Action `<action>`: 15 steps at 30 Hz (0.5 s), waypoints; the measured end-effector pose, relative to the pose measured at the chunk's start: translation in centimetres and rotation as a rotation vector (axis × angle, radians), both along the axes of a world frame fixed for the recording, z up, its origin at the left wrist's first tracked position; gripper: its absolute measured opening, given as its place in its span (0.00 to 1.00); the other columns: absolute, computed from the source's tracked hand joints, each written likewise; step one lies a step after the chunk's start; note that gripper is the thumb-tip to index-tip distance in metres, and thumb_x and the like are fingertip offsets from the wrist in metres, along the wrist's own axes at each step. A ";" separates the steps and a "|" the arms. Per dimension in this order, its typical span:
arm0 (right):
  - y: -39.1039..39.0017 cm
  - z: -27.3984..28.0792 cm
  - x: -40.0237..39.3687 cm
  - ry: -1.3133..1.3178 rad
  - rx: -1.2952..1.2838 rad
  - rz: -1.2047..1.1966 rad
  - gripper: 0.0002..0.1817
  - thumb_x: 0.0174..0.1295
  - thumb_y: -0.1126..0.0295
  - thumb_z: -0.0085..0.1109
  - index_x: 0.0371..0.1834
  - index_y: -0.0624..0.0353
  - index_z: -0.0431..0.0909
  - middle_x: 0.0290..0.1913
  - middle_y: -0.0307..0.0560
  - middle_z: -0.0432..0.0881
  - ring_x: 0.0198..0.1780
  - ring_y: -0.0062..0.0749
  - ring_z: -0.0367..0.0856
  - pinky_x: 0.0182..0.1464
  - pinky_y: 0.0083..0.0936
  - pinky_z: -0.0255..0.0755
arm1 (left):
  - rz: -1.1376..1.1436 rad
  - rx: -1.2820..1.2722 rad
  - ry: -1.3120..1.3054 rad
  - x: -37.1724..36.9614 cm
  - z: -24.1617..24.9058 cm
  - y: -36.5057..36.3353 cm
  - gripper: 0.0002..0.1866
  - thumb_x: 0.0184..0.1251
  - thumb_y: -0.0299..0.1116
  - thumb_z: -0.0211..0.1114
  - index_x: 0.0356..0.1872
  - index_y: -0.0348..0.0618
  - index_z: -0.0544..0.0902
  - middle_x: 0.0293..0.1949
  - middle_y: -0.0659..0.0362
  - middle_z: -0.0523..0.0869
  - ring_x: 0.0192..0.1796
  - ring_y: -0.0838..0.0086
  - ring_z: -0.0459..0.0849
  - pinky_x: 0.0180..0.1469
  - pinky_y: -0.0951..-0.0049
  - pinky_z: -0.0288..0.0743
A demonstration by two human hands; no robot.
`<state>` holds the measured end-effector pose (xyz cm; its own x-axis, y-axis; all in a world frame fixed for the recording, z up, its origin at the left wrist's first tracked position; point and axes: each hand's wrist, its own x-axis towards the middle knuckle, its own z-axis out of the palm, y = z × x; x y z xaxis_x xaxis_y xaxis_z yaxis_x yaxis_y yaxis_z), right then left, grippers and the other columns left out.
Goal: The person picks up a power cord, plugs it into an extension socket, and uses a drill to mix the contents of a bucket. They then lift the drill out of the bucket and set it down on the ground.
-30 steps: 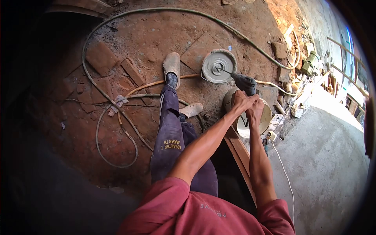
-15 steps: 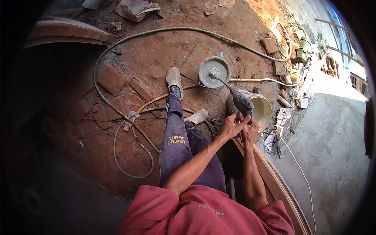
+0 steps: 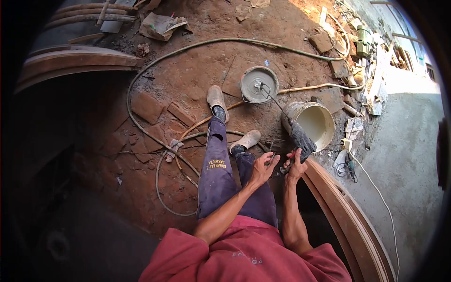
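My right hand [image 3: 295, 165] is wrapped round the rear handle of a dark power drill [image 3: 302, 140]. From the drill a thin mixing rod [image 3: 282, 107] runs up and left into a small bucket [image 3: 246, 85] of grey wet mix; part of its wire paddle shows above the mix. My left hand [image 3: 263, 170] is just left of the drill, apart from its body, with fingers pinched round something dark and thin that I cannot make out. Beside the drill stands a larger bucket [image 3: 330, 123] with pale liquid in it.
A long hose [image 3: 221, 40] loops over the dirt floor round my feet. Broken bricks [image 3: 146, 107] lie at the left. Stacked curved boards [image 3: 345, 207] are close on my right. A white cable [image 3: 376, 195] crosses the grey concrete, and a green machine [image 3: 363, 41] stands at the upper right.
My left hand has moved away from the drill to the left. The drill has turned and shows more of its body, and more of the paddle shows. The whole view has shifted slightly.
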<state>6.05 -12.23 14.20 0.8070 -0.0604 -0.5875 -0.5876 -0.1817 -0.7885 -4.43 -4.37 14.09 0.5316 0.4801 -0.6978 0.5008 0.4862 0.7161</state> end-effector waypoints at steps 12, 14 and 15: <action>-2.6 -0.9 -2.5 -0.067 -0.049 0.014 0.19 0.65 0.57 0.60 0.31 0.66 0.77 0.22 0.46 0.79 0.13 0.22 0.69 0.14 0.19 0.60 | -0.116 0.049 0.027 -2.1 -0.4 -2.2 0.36 0.65 0.60 0.59 0.55 0.31 0.75 0.39 0.47 0.86 0.42 0.68 0.85 0.43 0.70 0.77; -3.0 -0.7 -2.9 -0.088 -0.046 0.005 0.19 0.65 0.57 0.60 0.29 0.66 0.78 0.20 0.44 0.78 0.13 0.22 0.69 0.14 0.19 0.60 | -0.117 0.060 0.017 -2.1 -0.4 -2.5 0.37 0.65 0.60 0.59 0.56 0.31 0.74 0.38 0.47 0.87 0.41 0.69 0.85 0.42 0.70 0.77; -3.6 -0.8 -2.8 -0.109 -0.135 0.110 0.20 0.64 0.56 0.61 0.26 0.65 0.78 0.18 0.43 0.77 0.13 0.21 0.69 0.15 0.19 0.60 | -0.115 0.066 0.004 -2.2 -0.6 -2.8 0.37 0.65 0.60 0.58 0.58 0.32 0.73 0.37 0.47 0.87 0.39 0.69 0.85 0.41 0.71 0.76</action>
